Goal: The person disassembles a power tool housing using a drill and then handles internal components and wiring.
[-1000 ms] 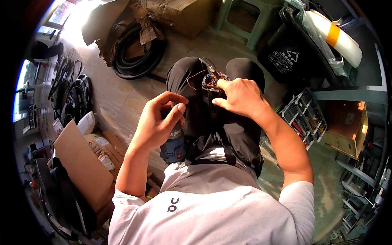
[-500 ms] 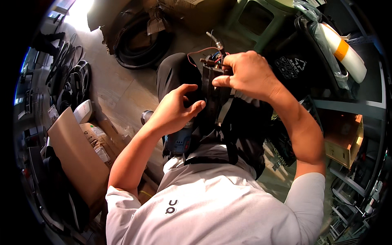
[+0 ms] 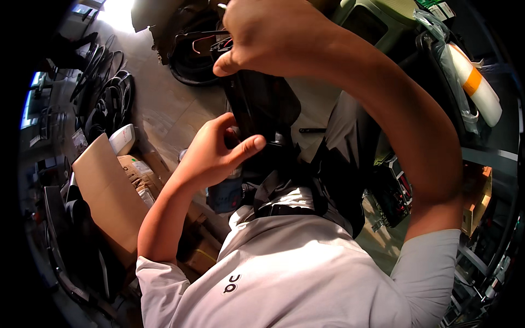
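Note:
A long black housing (image 3: 239,101) stands tilted above my lap, with thin red wires (image 3: 203,41) at its far end. My right hand (image 3: 262,41) is closed at that far end, thumb against the housing's edge. A thin dark rod (image 3: 199,34) sticks out to the left of it; the back of the hand hides what the fingers grip. My left hand (image 3: 210,150) is beside the housing's near part, thumb and forefinger spread apart; its other fingers are partly hidden. Just below my left hand, a blue power tool (image 3: 224,195) rests by my left thigh.
Cardboard boxes (image 3: 109,191) stand at the left, with coiled black cables (image 3: 115,101) on the floor beyond. A black coil (image 3: 191,68) lies at the back. A green stool (image 3: 369,22) and a white tube with an orange band (image 3: 473,82) are at the far right.
My right hand has swung up and to the left, and the housing has shifted left and tilted with it. My left hand has moved slightly left and stays spread.

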The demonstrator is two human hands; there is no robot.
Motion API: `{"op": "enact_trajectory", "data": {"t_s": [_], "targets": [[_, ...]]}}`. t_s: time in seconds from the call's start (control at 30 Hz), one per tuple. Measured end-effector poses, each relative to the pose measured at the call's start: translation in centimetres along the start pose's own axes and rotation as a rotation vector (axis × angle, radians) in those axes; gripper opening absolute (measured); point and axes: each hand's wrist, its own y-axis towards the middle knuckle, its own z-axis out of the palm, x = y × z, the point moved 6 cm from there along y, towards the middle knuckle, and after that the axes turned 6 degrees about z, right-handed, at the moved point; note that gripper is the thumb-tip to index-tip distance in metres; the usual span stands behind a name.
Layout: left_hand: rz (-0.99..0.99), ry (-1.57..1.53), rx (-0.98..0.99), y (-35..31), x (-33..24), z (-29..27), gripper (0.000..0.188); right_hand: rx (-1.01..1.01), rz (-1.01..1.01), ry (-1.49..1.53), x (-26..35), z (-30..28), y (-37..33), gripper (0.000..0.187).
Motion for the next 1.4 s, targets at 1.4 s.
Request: {"op": "enact_trajectory", "data": {"t_s": [1.4], "targets": [[-0.103,-0.143,-0.304,0.6,7.9,-6.7,0.024,-0.627,0.023,0.868,-9.8,19.0,-8.2,0.015]]}}
